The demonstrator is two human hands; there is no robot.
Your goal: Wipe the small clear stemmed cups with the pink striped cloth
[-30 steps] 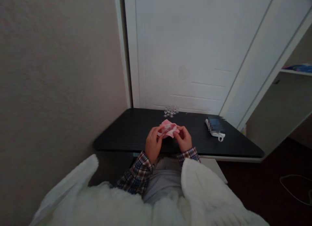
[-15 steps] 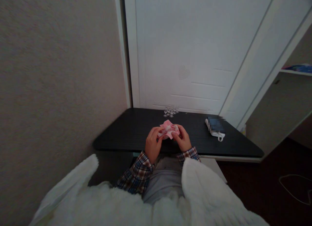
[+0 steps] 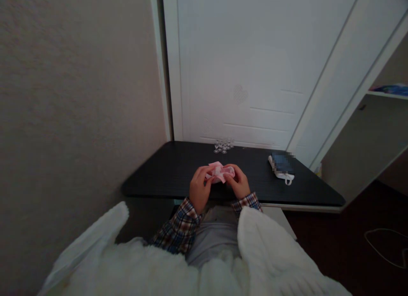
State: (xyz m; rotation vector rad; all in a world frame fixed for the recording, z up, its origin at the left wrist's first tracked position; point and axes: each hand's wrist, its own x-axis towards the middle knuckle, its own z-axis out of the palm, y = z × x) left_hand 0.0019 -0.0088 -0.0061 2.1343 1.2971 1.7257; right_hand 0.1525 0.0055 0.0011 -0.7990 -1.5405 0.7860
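Between my hands, just above the near part of the black table (image 3: 165, 170), is a small pink and white piece that looks like folded cloth or a bow (image 3: 218, 172). My left hand (image 3: 200, 187) pinches its left side between thumb and fingers. On its right side, my right hand (image 3: 239, 183) grips it the same way, thumb in front. The fingertips partly cover the piece, so its exact kind is unclear. Beyond it, at the table's back edge, stands a cluster of several small clear glass-like pieces (image 3: 223, 145).
At the table's right lies a dark, pixelated flat object (image 3: 282, 163) on a white item with a loop strap (image 3: 288, 181). A white panelled door (image 3: 255, 66) rises behind the table, and a wall (image 3: 79, 96) stands to the left. A pale cord (image 3: 382, 231) lies on the floor.
The pink piece's upper flap has tilted down and it looks flatter between my fingers. Both hands stay almost in the same place, still gripping it.
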